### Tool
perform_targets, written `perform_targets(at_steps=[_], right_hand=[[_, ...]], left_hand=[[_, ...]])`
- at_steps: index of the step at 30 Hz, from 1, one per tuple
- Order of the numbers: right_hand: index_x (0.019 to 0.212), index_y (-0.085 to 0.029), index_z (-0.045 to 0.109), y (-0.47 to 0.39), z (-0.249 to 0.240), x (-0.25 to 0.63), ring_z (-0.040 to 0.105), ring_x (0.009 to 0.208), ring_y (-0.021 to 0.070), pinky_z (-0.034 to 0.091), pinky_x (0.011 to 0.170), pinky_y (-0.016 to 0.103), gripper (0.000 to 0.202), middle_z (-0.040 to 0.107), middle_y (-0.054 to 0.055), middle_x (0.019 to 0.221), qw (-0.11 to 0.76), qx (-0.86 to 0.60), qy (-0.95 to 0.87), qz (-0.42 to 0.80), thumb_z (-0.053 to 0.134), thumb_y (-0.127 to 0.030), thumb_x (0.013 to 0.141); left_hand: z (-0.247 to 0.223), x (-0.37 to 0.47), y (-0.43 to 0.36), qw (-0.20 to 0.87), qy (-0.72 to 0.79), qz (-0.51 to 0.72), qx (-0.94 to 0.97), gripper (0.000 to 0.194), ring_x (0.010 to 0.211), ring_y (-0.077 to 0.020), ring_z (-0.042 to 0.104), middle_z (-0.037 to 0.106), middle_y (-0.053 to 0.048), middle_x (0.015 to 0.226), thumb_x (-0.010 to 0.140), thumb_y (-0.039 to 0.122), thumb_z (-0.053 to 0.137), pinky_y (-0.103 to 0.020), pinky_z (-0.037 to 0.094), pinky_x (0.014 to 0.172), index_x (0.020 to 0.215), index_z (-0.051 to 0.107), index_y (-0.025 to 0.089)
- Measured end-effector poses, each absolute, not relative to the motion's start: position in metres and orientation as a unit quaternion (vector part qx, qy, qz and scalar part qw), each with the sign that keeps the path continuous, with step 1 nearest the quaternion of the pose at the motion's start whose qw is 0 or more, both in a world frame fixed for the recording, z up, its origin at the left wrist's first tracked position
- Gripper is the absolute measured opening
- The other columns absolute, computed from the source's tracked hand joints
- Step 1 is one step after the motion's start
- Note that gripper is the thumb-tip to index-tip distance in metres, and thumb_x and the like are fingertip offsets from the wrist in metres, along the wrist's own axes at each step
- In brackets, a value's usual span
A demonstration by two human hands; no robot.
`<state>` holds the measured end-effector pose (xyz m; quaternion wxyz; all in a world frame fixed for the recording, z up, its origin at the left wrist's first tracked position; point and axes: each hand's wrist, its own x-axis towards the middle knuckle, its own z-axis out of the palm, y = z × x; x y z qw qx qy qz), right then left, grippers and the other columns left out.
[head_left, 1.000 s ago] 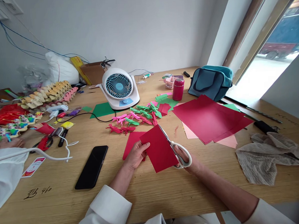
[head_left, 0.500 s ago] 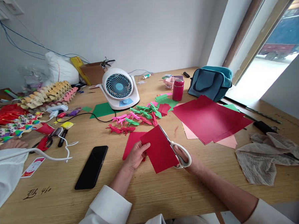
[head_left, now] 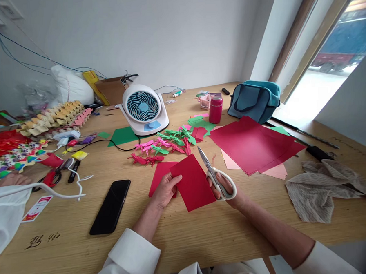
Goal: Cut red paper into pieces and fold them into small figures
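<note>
So the left hand is pinching a red sheet over the tabletop, and the right hand grips white-handled scissors just beside its edge. Past those there's a heap of cut paper shapes (pink, green and red, kinda jumbled), then a white fan behind them.

on the bench there is one fan, one phone, one blue bag, one red can and one cloth. i count one pair of white scissors. the paper cutouts overlap too much for counting.
</note>
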<state>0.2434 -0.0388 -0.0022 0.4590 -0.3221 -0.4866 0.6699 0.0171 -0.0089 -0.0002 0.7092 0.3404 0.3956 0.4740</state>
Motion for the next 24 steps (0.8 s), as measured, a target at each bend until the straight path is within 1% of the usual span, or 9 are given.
perform_targets(at_steps=[5,8,10,12,14,16,20,22,24], right_hand=[[0.082,-0.020,0.057,-0.026,0.009,0.260,0.036,0.044,0.0112,0.025,0.046,0.026,0.045,0.046,-0.004,0.049,0.504,-0.307,-0.499,0.634,0.046,-0.062,0.092],[0.084,-0.019,0.056,-0.019,0.014,0.275,0.040,0.048,0.0119,0.030,0.049,0.026,0.044,0.049,-0.003,0.054,0.482,-0.381,-0.531,0.583,0.048,-0.062,0.090],[0.085,-0.019,0.056,-0.014,0.014,0.285,0.041,0.051,0.0122,0.031,0.052,0.026,0.041,0.049,-0.003,0.057,0.461,-0.454,-0.570,0.507,0.050,-0.059,0.089],[0.083,-0.020,0.056,-0.009,0.012,0.294,0.041,0.054,0.0122,0.029,0.053,0.026,0.035,0.047,-0.004,0.060,0.430,-0.536,-0.618,0.382,0.052,-0.054,0.088],[0.079,-0.021,0.054,-0.004,0.009,0.303,0.040,0.055,0.0123,0.025,0.054,0.026,0.029,0.047,-0.004,0.061,0.376,-0.607,-0.656,0.243,0.052,-0.048,0.089],[0.080,-0.021,0.054,0.000,0.005,0.312,0.042,0.055,0.0129,0.024,0.054,0.027,0.023,0.051,-0.003,0.063,0.320,-0.652,-0.670,0.151,0.051,-0.042,0.089],[0.084,-0.020,0.059,0.005,0.001,0.338,0.053,0.062,0.0164,0.027,0.057,0.028,0.023,0.064,0.004,0.074,0.257,-0.718,-0.645,0.043,0.047,-0.039,0.091],[0.091,-0.020,0.063,0.005,-0.001,0.354,0.060,0.073,0.0201,0.030,0.061,0.029,0.026,0.069,0.007,0.085,0.225,-0.753,-0.619,-0.001,0.049,-0.042,0.091],[0.101,-0.020,0.065,0.005,-0.003,0.371,0.063,0.085,0.0241,0.034,0.066,0.030,0.030,0.071,0.010,0.094,0.188,-0.789,-0.584,-0.027,0.052,-0.045,0.090]], left_hand=[[0.007,0.019,-0.008,0.707,0.407,0.486,0.313,0.035,0.070,-0.0159,0.071,0.078,-0.005,0.083,0.060,0.024,0.088,-0.023,0.055,0.064,0.090,0.074,0.015],[0.008,0.018,-0.006,0.701,0.409,0.498,0.305,0.035,0.070,-0.0161,0.071,0.078,-0.004,0.082,0.058,0.024,0.088,-0.022,0.056,0.062,0.089,0.074,0.015],[0.007,0.017,-0.004,0.699,0.409,0.506,0.297,0.036,0.073,-0.0168,0.072,0.078,-0.005,0.084,0.057,0.023,0.089,-0.022,0.057,0.065,0.089,0.074,0.015],[0.006,0.015,-0.002,0.695,0.407,0.521,0.284,0.035,0.076,-0.0166,0.072,0.078,-0.004,0.086,0.057,0.022,0.089,-0.022,0.058,0.068,0.087,0.074,0.015],[0.004,0.012,0.000,0.689,0.403,0.539,0.268,0.033,0.077,-0.0158,0.072,0.078,-0.003,0.085,0.055,0.021,0.090,-0.022,0.058,0.070,0.083,0.074,0.016],[0.005,0.010,0.001,0.684,0.400,0.554,0.256,0.033,0.077,-0.0158,0.072,0.078,-0.003,0.085,0.053,0.021,0.090,-0.022,0.058,0.069,0.081,0.073,0.017],[0.011,0.002,0.006,0.646,0.389,0.610,0.245,0.036,0.076,-0.0162,0.072,0.078,-0.002,0.087,0.055,0.021,0.088,-0.023,0.058,0.067,0.088,0.074,0.018],[0.015,-0.004,0.010,0.613,0.379,0.653,0.233,0.034,0.079,-0.0158,0.072,0.078,0.000,0.087,0.057,0.020,0.085,-0.024,0.058,0.070,0.089,0.073,0.019],[0.017,-0.011,0.014,0.582,0.368,0.690,0.225,0.032,0.084,-0.0163,0.072,0.078,-0.001,0.090,0.060,0.019,0.082,-0.025,0.058,0.075,0.092,0.073,0.020]])
